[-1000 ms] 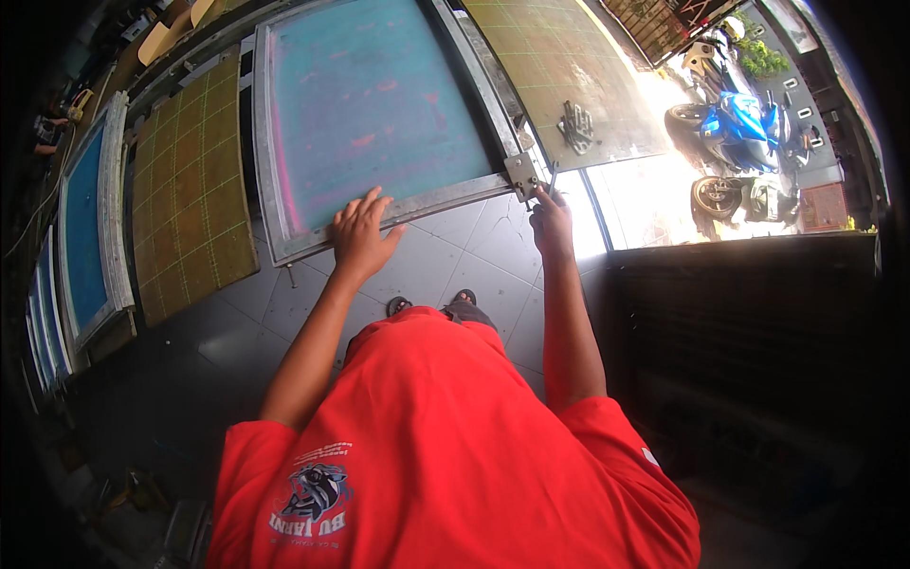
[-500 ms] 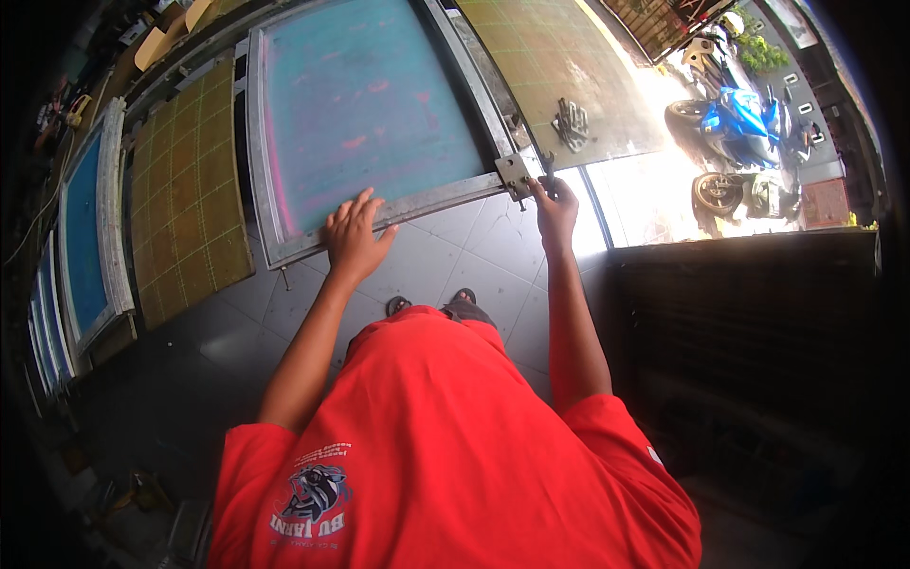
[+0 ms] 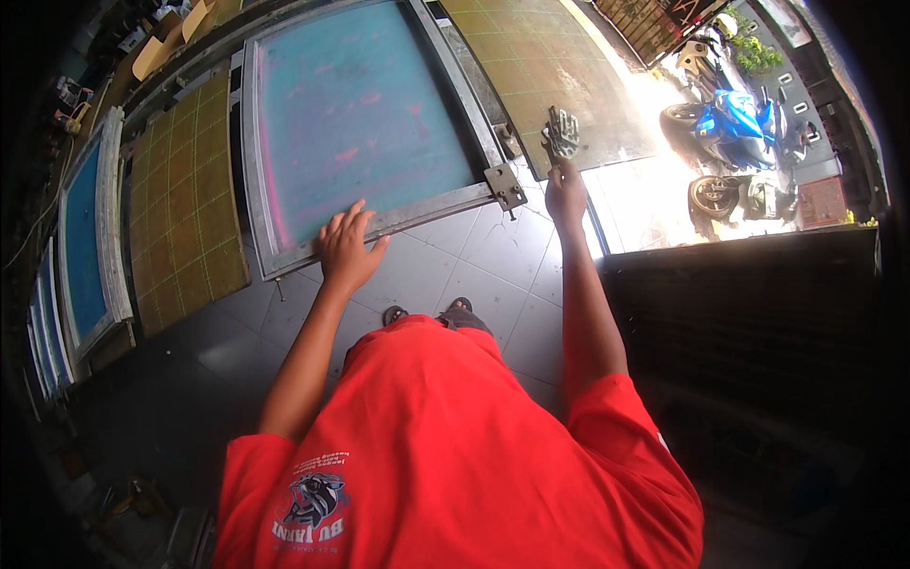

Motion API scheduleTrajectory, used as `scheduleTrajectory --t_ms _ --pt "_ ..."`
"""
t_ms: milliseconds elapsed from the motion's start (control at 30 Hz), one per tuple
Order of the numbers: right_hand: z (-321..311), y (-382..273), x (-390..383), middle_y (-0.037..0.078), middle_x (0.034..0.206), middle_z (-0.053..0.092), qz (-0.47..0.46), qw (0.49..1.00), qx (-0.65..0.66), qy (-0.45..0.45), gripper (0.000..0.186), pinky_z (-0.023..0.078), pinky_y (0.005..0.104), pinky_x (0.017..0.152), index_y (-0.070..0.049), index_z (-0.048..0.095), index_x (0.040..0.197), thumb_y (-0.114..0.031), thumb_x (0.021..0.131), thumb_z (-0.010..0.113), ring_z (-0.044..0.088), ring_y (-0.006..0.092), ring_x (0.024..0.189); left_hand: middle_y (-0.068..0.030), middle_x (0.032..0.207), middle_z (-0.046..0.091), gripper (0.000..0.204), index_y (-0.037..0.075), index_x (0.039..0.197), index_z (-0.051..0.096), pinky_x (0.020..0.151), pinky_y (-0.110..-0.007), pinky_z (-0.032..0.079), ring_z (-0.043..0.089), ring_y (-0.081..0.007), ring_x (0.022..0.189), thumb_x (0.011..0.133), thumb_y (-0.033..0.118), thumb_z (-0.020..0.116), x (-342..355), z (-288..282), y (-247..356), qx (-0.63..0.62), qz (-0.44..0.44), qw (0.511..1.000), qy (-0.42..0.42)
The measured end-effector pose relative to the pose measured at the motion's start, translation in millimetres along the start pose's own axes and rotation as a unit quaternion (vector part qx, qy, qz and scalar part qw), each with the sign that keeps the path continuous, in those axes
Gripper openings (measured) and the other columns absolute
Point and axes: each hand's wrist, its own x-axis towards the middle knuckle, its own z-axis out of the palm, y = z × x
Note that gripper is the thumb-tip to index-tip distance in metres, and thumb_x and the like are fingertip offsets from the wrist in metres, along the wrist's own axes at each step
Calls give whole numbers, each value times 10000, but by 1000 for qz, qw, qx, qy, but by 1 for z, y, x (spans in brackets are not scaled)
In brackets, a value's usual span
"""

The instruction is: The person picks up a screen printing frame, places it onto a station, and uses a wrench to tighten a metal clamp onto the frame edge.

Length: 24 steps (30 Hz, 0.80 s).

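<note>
A screen frame (image 3: 453,203) holds a teal mesh (image 3: 355,114) with pink stains, and a metal clamp bracket (image 3: 505,190) sits at its near right corner. My left hand (image 3: 349,247) lies with fingers apart on the frame's near bar. My right hand (image 3: 567,197), right of the bracket, is closed around a dark wrench (image 3: 550,144) at the near edge of the right olive board (image 3: 531,57). A small cluster of metal tools (image 3: 567,128) lies on that board beside the wrench; where they separate is hard to make out.
A gridded board (image 3: 185,190) and blue-mesh screens (image 3: 90,237) stand to the left. Grey floor tiles (image 3: 455,256) show underneath. A dark panel (image 3: 739,313) is at the lower right; a blue motorbike (image 3: 735,128) and another two-wheeler (image 3: 720,194) stand outside in sunlight.
My right hand has left the clamp bracket and moved up and right with the wrench, toward the tools on the board. My left hand and the frame appear slightly further left.
</note>
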Motion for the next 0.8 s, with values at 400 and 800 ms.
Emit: scheduleTrajectory --t_ms 400,800 --pt "26 23 50 161 1134 603 -133 987 -88 35 342 457 408 917 -95 599 1197 -103 857 560 566 333 1077 -37 1391 505 436 118 1171 601 1034 -431 304 462 -259 1234 800 333 681 4 -1 5 1 -1 1000 -14" --pt "-22 -39 -39 101 898 658 -35 988 24 -147 244 503 404 695 -92 687 914 -303 798 721 650 313 804 -26 1386 513 433 124 1155 608 1000 -433 329 478 -279 1210 783 326 698 3 -1 5 22 -2 1000 -5"
